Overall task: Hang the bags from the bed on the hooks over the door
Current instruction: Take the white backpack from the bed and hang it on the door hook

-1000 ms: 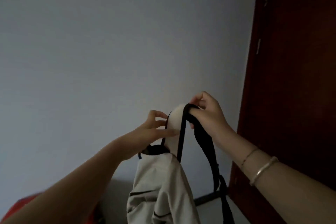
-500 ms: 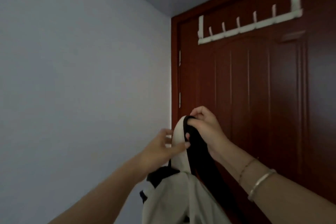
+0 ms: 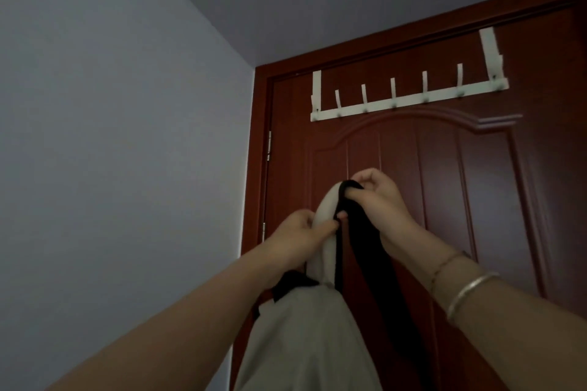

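Beige fabric backpack w/ black trim (image 3: 305, 336) hangs by its top loop, held up in front of the dark red-brown panelled wooden door (image 3: 428, 200), below the white over-door metal hook rack (image 3: 406, 98). None of the rack's hooks carries anything yet.

Right hand (image 3: 378, 200) is closed on the black edge of the loop at its peak, w/ the wide black shoulder strap (image 3: 384, 289) dropping past the wrist. Left hand (image 3: 301, 238) pinches the pale padded side of the loop, thumb and fingers closed on it, spreading it.

Risks, as I judge them:
- Loop is thick and padded, hooks look thin and short. If the opening isn't kept spread, it may catch only on a hook tip and slip off when let go.
- Black shoulder strap lies right beside the loop. It could snag on a neighbouring hook, or get hung instead, leaving the bag crooked.
- Rack only hangs over the door top. A bump upward from below might lift or shift it.
- Reach is high and both hands are busy, so letting go of either too soon probably drops the bag.
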### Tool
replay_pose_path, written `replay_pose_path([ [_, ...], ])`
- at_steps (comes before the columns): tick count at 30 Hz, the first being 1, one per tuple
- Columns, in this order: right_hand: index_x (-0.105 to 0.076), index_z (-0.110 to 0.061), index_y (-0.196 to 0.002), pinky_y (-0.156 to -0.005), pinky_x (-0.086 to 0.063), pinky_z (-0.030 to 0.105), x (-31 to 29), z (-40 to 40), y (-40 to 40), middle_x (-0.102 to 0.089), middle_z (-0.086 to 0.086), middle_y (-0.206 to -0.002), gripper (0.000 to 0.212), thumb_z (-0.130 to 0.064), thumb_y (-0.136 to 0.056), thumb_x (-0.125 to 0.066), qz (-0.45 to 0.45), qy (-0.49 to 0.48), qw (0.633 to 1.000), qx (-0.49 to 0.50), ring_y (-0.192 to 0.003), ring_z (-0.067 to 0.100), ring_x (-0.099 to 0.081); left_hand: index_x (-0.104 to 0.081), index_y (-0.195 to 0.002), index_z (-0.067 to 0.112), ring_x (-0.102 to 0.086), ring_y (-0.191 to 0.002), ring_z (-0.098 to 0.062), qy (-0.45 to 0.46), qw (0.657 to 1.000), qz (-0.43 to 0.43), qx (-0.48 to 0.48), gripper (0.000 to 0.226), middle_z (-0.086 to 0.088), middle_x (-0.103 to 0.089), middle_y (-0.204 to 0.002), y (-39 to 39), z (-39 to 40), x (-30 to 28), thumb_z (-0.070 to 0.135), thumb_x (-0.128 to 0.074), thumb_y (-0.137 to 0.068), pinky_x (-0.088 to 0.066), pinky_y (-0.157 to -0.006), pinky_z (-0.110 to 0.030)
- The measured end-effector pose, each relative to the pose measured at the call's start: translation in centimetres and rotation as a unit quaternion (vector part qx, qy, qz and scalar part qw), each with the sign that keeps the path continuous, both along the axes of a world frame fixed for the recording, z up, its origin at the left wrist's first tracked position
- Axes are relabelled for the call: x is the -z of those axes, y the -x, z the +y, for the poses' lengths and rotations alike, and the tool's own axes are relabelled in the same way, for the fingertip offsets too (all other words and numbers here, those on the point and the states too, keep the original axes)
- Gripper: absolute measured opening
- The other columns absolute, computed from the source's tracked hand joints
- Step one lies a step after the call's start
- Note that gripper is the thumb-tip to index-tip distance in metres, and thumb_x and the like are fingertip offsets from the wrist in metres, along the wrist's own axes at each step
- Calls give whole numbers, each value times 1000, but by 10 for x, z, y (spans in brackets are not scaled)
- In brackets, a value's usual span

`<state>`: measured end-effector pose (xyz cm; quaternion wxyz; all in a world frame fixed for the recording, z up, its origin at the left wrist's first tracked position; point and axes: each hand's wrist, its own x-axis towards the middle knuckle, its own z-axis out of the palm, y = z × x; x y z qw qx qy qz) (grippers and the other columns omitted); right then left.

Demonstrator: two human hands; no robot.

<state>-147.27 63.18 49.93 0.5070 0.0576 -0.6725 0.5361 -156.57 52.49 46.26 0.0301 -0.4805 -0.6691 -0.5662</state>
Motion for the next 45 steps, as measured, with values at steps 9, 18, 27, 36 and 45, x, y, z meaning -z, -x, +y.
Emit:
replay_pose_path([
  [9,-40,-19,-95,-49,-54,20,-76,57,76,-59,7,-94,23,-17,-85,-61,15,-204,977,67,-54,11,-68,-53,-113,11,-50,-63,-11,-142,987,71,-18,29,1,-52,-72,97,55,-98,30,-39,-96,-39,-54,-23],
  [18,-37,-37,-93,-57,-52,37,-92,113,142,-45,-12,-101,50,8,-73,-48,88,-448,830,322,-78,14,-58,-24,-104,22,-40,-46,-10,-293,951,95,11,26,-2,-42,-67,183,104,-176,5,-39,-92,-33,-32,-13],
  [27,-48,-25,-127,-81,-51,26,-170,128,214,-34,-3,-139,56,1,-78,-55,91,-532,608,582,-107,13,-48,-52,-74,10,-50,-62,-18,-358,910,195,72,36,-8,-57,-78,257,133,-252,-17,-32,-85,-36,-44,-11],
  [36,-40,-10,-134,-105,-32,46,-272,128,260,-6,-2,-159,57,-11,-78,-51,-36,-433,676,596,-141,26,-18,-49,-129,23,-33,-125,-26,-309,905,291,-14,39,8,-30,-144,285,184,-327,11,-48,-92,-21,-97,-23],
  [45,-43,-12,-137,-117,-18,41,-275,164,287,-9,7,-160,56,-15,-81,-47,-31,-355,780,514,-146,26,-13,-42,-124,32,-20,-99,-16,-245,912,323,-67,41,21,-23,-145,301,225,-323,24,-52,-85,-20,-87,-30],
])
